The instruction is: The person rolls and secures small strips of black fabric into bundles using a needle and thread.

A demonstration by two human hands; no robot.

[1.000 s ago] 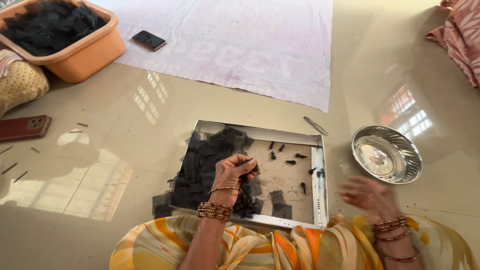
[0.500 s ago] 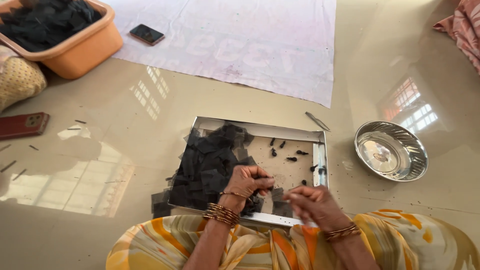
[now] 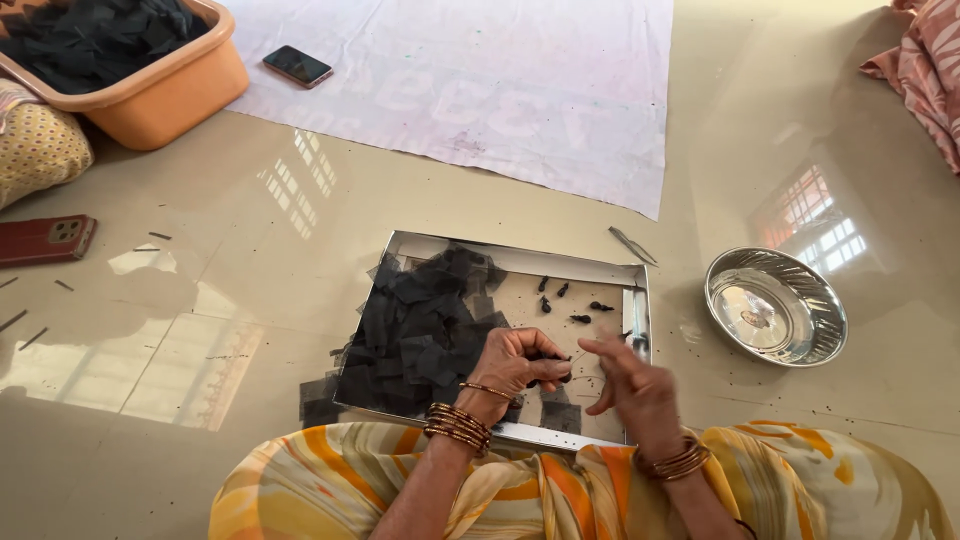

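Observation:
A shallow metal tray [image 3: 520, 259] lies on the floor in front of me. Its left half holds a heap of black square pieces [image 3: 425, 325]. Several small dark rolled pieces [image 3: 568, 300] lie on its bare right part. My left hand [image 3: 520, 362] is over the tray's middle, fingers pinched on a small black piece. My right hand [image 3: 635, 385] hovers just right of it, fingers spread, a thin thread seeming to run between the two hands. Bangles ring both wrists.
A steel bowl [image 3: 776, 306] sits right of the tray. A thin metal tool [image 3: 632, 245] lies at the tray's far corner. An orange tub [image 3: 140, 70] of black pieces, a white sheet [image 3: 500, 90], a phone [image 3: 298, 66] and a red phone [image 3: 45, 240] lie farther off.
My right hand came in from the right side near the bowl to the tray's middle, beside the left hand. The left hand stayed pinched over the tray.

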